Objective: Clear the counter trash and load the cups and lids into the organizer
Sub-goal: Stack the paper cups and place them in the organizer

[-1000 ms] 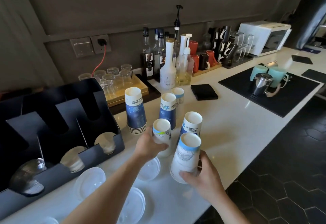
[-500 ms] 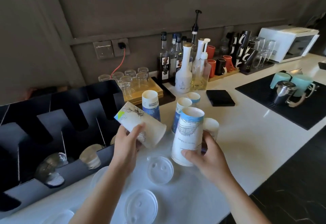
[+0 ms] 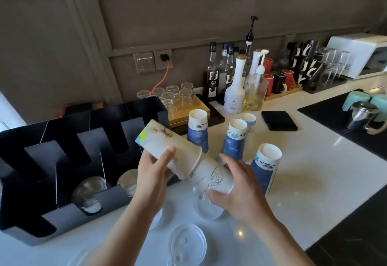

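Note:
My left hand (image 3: 154, 173) grips a white paper cup (image 3: 167, 148) lying on its side, base pointing toward the black organizer (image 3: 69, 209). My right hand (image 3: 240, 190) holds a second white cup (image 3: 213, 176), its end pushed into the mouth of the first. Both cups hang above the counter in front of the organizer's right end. Several blue and white cups stand upside down behind them, among them a stack (image 3: 198, 131), one (image 3: 235, 138) and one (image 3: 266, 167). Clear lids sit in the organizer's front slots (image 3: 89, 192). Loose lids lie on the counter, one (image 3: 187, 244) near me and one (image 3: 207, 207) under my right hand.
Upturned glasses on a wooden tray (image 3: 184, 108), syrup bottles (image 3: 234, 89) and mugs line the back wall. A black pad (image 3: 278, 120) lies mid-counter. A black mat with a steel pitcher (image 3: 363, 115) is at right, a white microwave (image 3: 364, 56) behind. The counter edge (image 3: 335, 232) drops to a dark floor.
My left hand lifted and tipped its cup sideways toward the organizer. My right hand raised its upright cup, tilted it, and brought it into the mouth of the left cup.

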Available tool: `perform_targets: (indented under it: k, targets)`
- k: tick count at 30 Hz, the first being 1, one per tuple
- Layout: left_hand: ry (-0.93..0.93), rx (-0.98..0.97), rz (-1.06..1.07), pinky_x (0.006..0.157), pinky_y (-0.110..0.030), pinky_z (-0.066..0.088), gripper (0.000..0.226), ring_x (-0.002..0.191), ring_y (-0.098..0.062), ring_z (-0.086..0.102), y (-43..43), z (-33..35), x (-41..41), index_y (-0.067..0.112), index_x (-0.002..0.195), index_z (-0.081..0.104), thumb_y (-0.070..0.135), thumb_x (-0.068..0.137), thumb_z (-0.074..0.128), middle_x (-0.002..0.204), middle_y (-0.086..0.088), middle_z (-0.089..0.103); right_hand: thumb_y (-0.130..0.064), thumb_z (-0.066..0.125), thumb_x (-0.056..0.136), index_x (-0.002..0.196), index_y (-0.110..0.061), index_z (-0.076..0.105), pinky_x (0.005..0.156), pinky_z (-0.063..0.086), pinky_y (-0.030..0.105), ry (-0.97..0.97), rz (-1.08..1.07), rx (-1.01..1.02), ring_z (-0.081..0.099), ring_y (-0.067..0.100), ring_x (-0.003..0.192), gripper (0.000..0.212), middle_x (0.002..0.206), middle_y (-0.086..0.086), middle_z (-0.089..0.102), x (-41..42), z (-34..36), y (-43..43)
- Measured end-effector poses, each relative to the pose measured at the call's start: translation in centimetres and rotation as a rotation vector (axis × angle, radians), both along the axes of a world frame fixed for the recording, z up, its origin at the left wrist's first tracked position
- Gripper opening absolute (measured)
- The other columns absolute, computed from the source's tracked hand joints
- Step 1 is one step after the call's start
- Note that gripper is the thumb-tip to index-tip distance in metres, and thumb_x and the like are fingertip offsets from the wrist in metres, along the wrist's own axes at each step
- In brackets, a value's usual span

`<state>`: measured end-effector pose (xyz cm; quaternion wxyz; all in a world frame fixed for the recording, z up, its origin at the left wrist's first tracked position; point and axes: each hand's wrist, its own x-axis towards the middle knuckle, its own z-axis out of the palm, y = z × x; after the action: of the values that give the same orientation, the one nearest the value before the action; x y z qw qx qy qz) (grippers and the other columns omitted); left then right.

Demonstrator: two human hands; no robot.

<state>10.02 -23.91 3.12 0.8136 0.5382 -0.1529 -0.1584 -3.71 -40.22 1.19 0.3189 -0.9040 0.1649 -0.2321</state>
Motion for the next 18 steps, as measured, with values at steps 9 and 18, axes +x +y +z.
perform_targets:
  k: [9, 18]
  targets:
    - [0.161, -0.015, -0.102, 0.097, -0.056, 0.052, 0.053, 0.117, -0.037, 0.066, -0.5, -0.9, -2.6, 0.008, 0.131, 0.06, 0.03, 0.084, 0.07, 0.126, -0.021, 0.069, -0.041, 0.09, 0.065, 0.13, -0.027, 0.057, 0.086, 0.051, 0.017, -0.369, 0.045, 0.618, 0.061, 0.003, 0.117, 0.074, 0.126, -0.004, 0.065, 0.6, -0.7, 3.4]
    - [-0.027, 0.095, -0.117, 0.1, -0.053, 0.053, 0.054, 0.116, -0.033, 0.067, -1.4, -0.8, -4.3, 0.012, 0.126, 0.061, 0.035, 0.08, 0.076, 0.121, -0.014, 0.072, -0.048, 0.08, 0.072, 0.13, -0.035, 0.057, 0.093, 0.053, 0.039, -0.419, 0.049, 1.239, 0.068, 0.017, 0.114, 0.064, 0.125, -0.005, 0.07, 1.1, 0.2, 5.0]
